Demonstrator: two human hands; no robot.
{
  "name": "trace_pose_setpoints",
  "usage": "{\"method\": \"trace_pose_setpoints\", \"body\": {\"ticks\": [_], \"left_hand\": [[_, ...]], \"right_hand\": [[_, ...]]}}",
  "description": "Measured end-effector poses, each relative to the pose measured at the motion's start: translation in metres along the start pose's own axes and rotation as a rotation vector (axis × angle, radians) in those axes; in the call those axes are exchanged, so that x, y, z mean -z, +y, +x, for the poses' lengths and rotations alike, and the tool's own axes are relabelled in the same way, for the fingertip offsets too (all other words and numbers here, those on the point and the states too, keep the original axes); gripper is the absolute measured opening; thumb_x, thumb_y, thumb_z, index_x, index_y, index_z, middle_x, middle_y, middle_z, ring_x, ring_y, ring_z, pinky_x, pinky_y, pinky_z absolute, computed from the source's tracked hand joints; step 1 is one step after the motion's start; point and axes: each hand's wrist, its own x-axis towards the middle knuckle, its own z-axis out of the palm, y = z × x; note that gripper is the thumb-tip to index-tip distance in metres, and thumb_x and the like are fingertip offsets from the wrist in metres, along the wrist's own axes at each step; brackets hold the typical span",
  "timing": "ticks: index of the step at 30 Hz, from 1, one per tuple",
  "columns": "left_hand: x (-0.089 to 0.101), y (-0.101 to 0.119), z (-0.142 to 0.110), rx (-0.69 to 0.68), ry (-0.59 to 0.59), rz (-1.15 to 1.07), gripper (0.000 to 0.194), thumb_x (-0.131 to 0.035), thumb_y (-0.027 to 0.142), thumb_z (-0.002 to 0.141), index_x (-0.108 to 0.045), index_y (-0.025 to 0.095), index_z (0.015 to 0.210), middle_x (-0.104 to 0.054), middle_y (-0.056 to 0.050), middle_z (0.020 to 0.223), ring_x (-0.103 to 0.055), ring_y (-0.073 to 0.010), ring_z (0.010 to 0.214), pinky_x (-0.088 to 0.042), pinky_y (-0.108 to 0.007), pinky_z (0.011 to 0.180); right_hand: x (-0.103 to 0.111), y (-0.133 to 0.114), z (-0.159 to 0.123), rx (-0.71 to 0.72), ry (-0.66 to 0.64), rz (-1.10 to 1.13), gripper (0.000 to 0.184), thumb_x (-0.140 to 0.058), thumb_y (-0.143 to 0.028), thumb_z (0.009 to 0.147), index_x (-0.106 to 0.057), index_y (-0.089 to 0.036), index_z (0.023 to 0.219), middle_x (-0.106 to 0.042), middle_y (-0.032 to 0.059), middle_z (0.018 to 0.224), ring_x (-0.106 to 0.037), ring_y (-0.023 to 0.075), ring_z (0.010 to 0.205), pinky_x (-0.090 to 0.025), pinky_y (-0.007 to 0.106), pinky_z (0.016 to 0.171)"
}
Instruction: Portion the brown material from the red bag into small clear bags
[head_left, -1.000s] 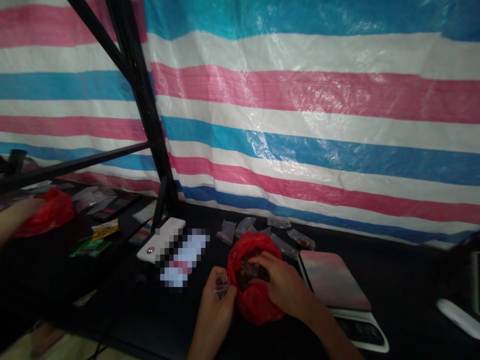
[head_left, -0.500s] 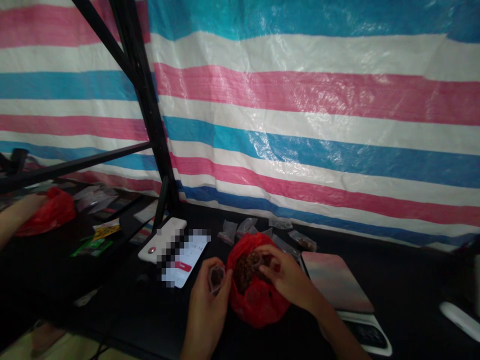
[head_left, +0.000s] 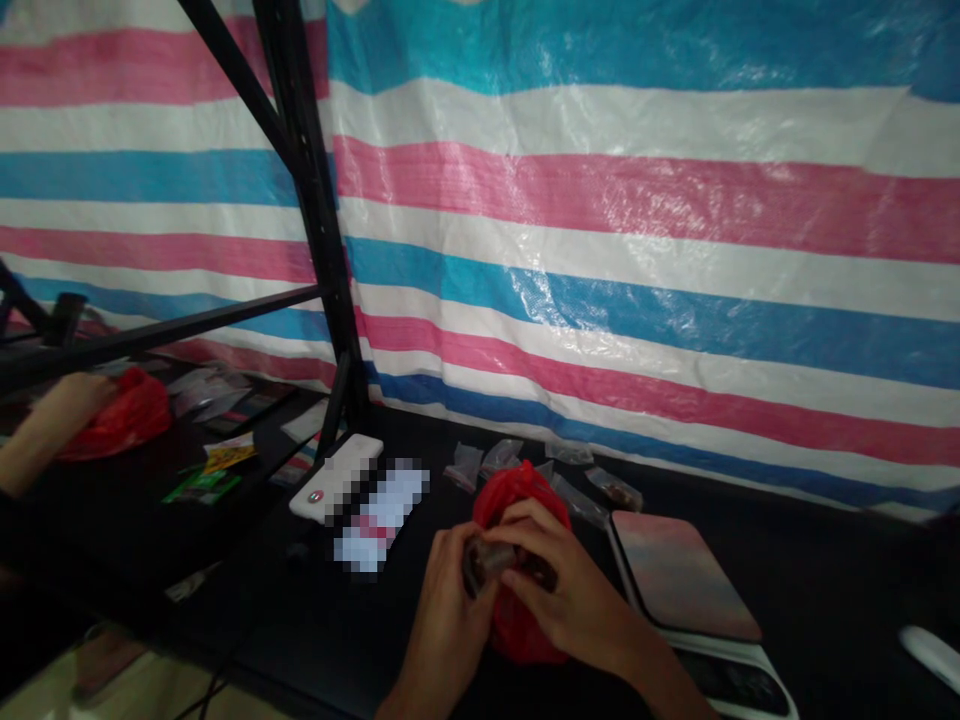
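A striped tarp (head_left: 600,210) hangs behind the desk (head_left: 832,570). A red bag (head_left: 517,498) is placed on the desk, its long axis running away from the body. A scale (head_left: 679,570) lies just right of it, and clear bags (head_left: 480,460) are spread just beyond it. Both hands are held together over the near side of the bag, the right hand (head_left: 574,590) closer. A pouch (head_left: 480,565) is pinched by the left hand (head_left: 450,620). The right fingers (head_left: 525,535) are curled against it, though a grip cannot be told. Dark lumps (head_left: 544,572) are seen beneath them.

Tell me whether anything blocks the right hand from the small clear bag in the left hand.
Nothing visible does: the right hand meets the small clear bag held in the left hand, above the red plastic bag.
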Motion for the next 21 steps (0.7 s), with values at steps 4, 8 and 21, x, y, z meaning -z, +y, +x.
{"method": "trace_pose_setpoints", "body": {"ticks": [4, 8, 21], "left_hand": [[-0.001, -0.001, 0.001, 0.05, 0.007, -0.029, 0.027, -0.066, 0.022, 0.082, -0.066, 0.021, 0.109, -0.066, -0.008, 0.107, -0.064, -0.0262, 0.101, -0.052, -0.041, 0.09], [-0.001, 0.0, 0.002, 0.075, 0.006, -0.048, 0.029, -0.065, 0.021, 0.08, -0.066, 0.021, 0.109, -0.068, -0.008, 0.106, -0.065, -0.0266, 0.099, -0.052, -0.041, 0.089], [0.008, 0.002, -0.001, 0.121, 0.134, -0.023, 0.031, -0.06, 0.045, 0.089, -0.058, 0.02, 0.107, -0.066, -0.008, 0.1, -0.066, -0.0243, 0.09, -0.053, -0.038, 0.083]], "right_hand": [[-0.003, -0.002, 0.0, 0.047, -0.002, -0.061, 0.047, -0.054, -0.005, 0.091, -0.067, -0.034, 0.126, -0.057, 0.0028, 0.125, -0.057, 0.0174, 0.118, -0.045, 0.032, 0.105], [-0.005, 0.001, 0.0, -0.002, 0.005, -0.075, 0.048, -0.064, -0.009, 0.089, -0.062, -0.033, 0.13, -0.059, 0.0022, 0.124, -0.059, 0.0172, 0.115, -0.046, 0.031, 0.103], [0.016, 0.014, 0.004, -0.021, 0.187, -0.232, 0.022, -0.058, -0.013, 0.09, -0.062, -0.025, 0.109, -0.063, 0.0043, 0.11, -0.062, 0.0194, 0.098, -0.049, 0.032, 0.086]]}}
